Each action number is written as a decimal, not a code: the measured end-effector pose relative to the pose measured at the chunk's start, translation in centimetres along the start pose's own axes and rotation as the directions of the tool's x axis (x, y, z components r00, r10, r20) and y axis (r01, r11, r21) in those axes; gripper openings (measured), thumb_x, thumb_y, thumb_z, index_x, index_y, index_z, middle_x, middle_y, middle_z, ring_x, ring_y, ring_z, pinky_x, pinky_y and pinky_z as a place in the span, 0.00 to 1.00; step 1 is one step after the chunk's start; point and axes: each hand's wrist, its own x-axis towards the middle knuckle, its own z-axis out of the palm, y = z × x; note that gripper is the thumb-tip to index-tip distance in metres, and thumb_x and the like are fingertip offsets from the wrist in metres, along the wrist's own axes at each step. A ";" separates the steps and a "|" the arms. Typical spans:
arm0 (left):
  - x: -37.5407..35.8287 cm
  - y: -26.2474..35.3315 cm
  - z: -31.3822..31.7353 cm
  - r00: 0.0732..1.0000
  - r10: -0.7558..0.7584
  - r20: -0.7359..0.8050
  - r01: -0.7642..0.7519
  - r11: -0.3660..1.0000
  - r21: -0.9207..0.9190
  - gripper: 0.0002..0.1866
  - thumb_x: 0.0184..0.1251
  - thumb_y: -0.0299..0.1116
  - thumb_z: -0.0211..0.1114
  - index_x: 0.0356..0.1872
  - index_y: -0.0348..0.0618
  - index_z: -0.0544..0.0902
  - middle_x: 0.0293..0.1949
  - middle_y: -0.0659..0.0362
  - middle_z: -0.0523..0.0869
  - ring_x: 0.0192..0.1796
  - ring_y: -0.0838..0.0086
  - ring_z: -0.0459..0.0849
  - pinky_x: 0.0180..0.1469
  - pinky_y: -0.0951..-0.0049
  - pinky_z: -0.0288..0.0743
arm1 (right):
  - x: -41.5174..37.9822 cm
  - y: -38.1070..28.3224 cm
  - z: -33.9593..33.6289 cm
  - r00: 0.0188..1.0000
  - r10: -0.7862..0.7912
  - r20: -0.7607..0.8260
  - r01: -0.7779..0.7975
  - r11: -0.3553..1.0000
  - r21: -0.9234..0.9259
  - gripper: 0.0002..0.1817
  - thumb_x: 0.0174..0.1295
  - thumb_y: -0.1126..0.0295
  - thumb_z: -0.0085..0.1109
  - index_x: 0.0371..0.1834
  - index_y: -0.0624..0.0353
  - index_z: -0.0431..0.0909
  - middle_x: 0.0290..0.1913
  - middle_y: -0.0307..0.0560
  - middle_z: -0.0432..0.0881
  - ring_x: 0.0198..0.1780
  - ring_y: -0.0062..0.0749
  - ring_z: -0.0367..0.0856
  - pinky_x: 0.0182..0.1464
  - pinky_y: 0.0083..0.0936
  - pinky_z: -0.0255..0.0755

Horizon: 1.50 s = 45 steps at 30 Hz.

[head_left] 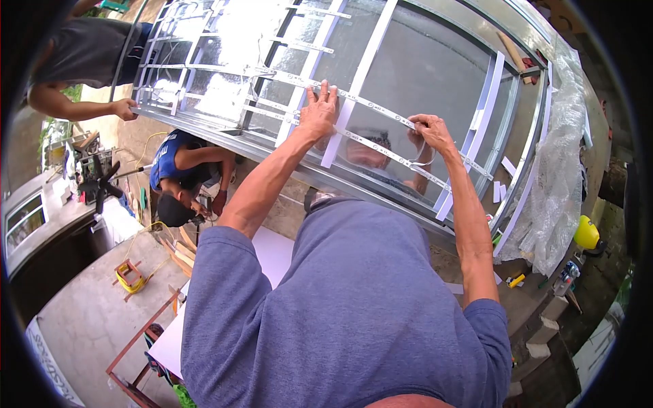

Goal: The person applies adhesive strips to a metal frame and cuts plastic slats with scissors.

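My left hand point(318, 112) lies on an LED strip point(375, 107), fingers stretched out, where the strip crosses a white slat point(373, 51). My right hand point(435, 132) pinches the same strip near its right part, thumb and fingertips together. Below it, a second LED strip point(381, 149) runs roughly parallel across the slats, and a thin white wire point(423, 153) hangs beneath my right hand. Both strips lie over a large metal frame point(326, 178) with a reflective sheet point(422, 61) inside, which mirrors part of a person and my right hand.
At the far left, a person's hand point(124, 109) grips the frame's edge. Another person in a blue shirt point(166, 160) crouches beneath that side. Bubble wrap point(554, 170) drapes over the right end. A black fan point(102, 183) and a yellow cord reel point(129, 277) stand left.
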 end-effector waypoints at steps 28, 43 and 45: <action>0.1 0.2 -0.5 1.000 -0.022 0.018 0.022 1.000 0.009 0.66 0.41 0.41 0.86 0.82 0.54 0.50 0.84 0.54 0.46 0.81 0.37 0.48 0.69 0.43 0.73 | -1.9 -0.4 1.0 0.941 -0.313 -0.129 0.264 0.918 -0.296 0.18 0.59 0.67 0.66 0.53 0.54 0.83 0.41 0.47 0.84 0.48 0.44 0.80 0.55 0.39 0.73; 0.2 -0.1 -0.5 0.999 -0.040 0.024 0.040 0.999 0.015 0.67 0.40 0.42 0.87 0.82 0.57 0.50 0.84 0.56 0.45 0.81 0.39 0.47 0.70 0.46 0.74 | -3.1 -0.5 1.5 0.885 -0.426 -0.187 0.235 0.757 -0.609 0.16 0.61 0.64 0.64 0.53 0.51 0.85 0.43 0.42 0.83 0.51 0.38 0.79 0.55 0.38 0.69; 0.2 0.2 -0.4 0.999 -0.038 0.015 0.038 0.999 0.026 0.67 0.39 0.43 0.87 0.82 0.57 0.51 0.84 0.56 0.46 0.81 0.39 0.48 0.70 0.46 0.74 | -3.6 -0.8 1.6 0.883 -0.420 -0.207 0.199 0.736 -0.647 0.18 0.61 0.65 0.65 0.54 0.52 0.84 0.44 0.42 0.82 0.52 0.37 0.79 0.54 0.38 0.69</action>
